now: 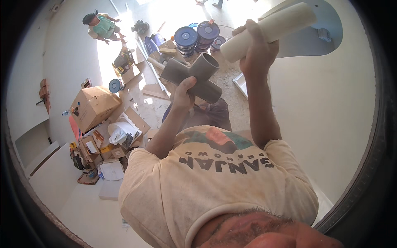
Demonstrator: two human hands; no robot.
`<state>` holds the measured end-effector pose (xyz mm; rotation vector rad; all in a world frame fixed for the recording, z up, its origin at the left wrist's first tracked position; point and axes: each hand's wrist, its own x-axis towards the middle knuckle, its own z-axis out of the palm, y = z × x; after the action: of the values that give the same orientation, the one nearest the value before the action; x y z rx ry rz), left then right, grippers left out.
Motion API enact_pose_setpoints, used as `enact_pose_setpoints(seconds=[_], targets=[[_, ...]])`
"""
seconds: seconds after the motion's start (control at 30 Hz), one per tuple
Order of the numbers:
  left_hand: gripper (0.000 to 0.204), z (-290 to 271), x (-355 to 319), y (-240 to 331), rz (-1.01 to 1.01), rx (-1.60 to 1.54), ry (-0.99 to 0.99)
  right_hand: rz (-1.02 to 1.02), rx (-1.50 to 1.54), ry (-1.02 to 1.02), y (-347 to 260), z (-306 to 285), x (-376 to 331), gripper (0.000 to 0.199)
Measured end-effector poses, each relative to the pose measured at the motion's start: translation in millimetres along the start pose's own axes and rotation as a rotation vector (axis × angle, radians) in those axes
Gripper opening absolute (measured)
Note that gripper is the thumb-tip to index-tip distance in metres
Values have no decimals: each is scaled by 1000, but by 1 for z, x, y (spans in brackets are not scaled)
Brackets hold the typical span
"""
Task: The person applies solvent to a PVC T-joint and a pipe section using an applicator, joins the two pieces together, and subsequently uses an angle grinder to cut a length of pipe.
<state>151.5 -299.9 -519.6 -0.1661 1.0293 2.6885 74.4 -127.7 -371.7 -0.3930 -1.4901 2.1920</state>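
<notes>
A grey plastic pipe tee (199, 71) is gripped in my left hand (184, 94), its thumb lying over the body of the fitting. One round mouth of the tee faces upward and shows its hollow inside. Higher and to the right, my right hand (258, 51) is wrapped around a cream-white length of pipe (291, 22), held at a slant with its right end higher. The tee and the pipe are apart from each other.
Lidded buckets (185, 38) stand on the floor ahead. A large cardboard box (95, 105) and a heap of smaller boxes lie at the left. Another person (102, 27) is at the far left. A white wall (326, 107) with a rounded opening rises at the right.
</notes>
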Motion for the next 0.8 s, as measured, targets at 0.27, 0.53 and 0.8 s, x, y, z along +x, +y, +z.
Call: enact_pose_setpoints(seconds=[0.27,0.53,0.8], targets=[[64,-150,52,-5,-182,-10,33,178,-258,-210,126,-46,57,28],[68,-227,158,-74,-36,-175,-36,103,-879,-688,367,-107,57,72],[63,-414,231,-161,12,-129,-115,7,-728,-1094,589,-103,58,90]])
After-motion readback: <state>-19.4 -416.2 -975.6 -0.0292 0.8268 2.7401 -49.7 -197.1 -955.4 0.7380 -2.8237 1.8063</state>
